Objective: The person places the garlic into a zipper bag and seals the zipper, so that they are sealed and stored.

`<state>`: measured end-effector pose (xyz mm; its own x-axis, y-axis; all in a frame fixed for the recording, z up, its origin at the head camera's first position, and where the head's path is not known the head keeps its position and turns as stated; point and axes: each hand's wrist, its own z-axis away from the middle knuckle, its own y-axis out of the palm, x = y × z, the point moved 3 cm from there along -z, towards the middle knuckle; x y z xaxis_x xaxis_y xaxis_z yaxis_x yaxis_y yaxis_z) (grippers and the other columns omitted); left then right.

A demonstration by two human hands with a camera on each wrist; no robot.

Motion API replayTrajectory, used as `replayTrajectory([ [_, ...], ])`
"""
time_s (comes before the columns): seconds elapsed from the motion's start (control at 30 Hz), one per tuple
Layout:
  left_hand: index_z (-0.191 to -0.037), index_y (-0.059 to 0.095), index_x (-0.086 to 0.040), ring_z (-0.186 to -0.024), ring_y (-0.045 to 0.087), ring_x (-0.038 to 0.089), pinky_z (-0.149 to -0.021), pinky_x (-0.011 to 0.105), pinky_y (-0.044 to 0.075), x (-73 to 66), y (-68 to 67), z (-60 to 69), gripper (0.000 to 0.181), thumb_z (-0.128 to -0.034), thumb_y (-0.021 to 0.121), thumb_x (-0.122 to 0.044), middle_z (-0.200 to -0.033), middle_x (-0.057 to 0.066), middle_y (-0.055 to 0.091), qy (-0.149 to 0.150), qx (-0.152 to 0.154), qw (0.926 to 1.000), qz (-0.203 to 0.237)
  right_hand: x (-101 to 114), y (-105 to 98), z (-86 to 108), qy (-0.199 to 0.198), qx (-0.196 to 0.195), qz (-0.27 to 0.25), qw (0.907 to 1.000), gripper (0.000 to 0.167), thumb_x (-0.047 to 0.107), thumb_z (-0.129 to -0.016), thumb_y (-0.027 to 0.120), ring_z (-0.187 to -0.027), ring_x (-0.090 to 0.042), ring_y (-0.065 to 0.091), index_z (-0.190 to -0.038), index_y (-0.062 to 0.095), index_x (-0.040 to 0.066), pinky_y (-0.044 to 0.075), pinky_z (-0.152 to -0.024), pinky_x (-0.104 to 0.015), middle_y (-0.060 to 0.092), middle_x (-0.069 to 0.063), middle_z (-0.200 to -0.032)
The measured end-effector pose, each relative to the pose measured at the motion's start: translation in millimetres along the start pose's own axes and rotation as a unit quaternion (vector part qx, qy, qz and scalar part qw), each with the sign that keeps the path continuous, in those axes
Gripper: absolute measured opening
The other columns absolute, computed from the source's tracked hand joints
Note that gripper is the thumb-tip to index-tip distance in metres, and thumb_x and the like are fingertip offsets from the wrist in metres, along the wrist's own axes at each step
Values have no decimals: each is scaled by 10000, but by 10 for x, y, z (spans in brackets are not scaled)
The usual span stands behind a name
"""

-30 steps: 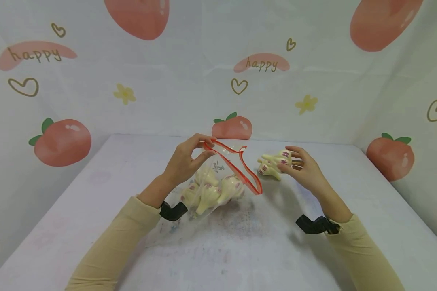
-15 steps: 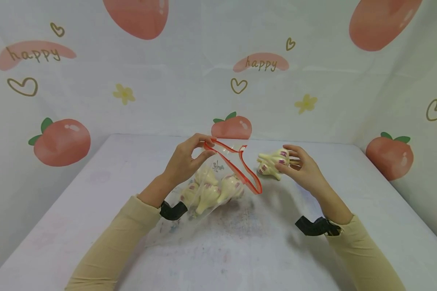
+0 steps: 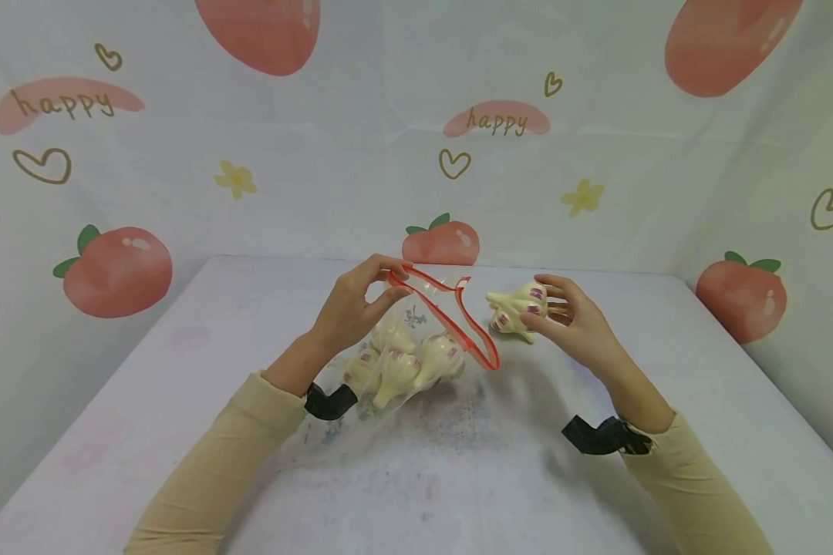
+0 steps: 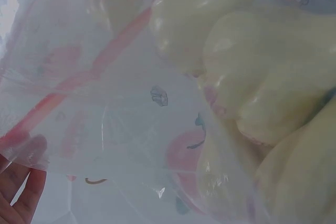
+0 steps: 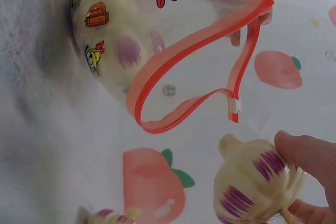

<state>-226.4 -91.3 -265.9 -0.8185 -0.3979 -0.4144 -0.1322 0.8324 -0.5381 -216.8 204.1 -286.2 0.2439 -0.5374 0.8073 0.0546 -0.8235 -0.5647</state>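
while the left hand (image 3: 350, 304) pinches the red rim (image 5: 143, 85) at its upper corner, thumb and fingers closed on it, the listing runs as follows. one clear bag (image 3: 419, 316), printed with cartoon figures, resting on the desk (image 3: 458, 478), mouth gaping toward the right hand (image 3: 579, 320); inside, several garlic bulbs (image 3: 397, 371), exact count obscured by film and overlap. one held bulb (image 5: 252, 182), outside the bag, near the mouth, gripped between thumb and fingers of the right hand, neck toward the opening, roots toward the palm. one loose bulb (image 3: 507, 322), below and apart from the held one. step in hand, as judged: held bulb into bag. handling notes: narrow neck first seems best, as it should clear the rim easily; the white clip (image 5: 234, 104) at the mouth's near corner might snag and deserves a wide berth; the left pinch ought to be firm, since the limp film could fold shut; release is best made low, well inside the mouth.
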Motion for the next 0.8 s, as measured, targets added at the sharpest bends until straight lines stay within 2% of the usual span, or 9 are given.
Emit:
replayTrajectory([
  [0.57,-1043,551,11,-976,645,280,-902,380,513,17,6,8,296,-845,650,-185,-1033,153,637,6,3,10000,-17,169,84,62,-450,1,111,9989,606,159,-855,683,-1146,-371,521,-1383,388,115,391,-1025,-540,470,-216,-1314],
  [0.8,-1044,551,15,-977,643,279,-900,381,515,14,6,5,288,-829,674,-132,-1019,151,636,-14,6,10000,-16,203,142,71,-557,134,147,9982,603,170,-843,697,-1131,-358,544,-1368,403,121,418,-1006,-527,481,-197,-1315],
])
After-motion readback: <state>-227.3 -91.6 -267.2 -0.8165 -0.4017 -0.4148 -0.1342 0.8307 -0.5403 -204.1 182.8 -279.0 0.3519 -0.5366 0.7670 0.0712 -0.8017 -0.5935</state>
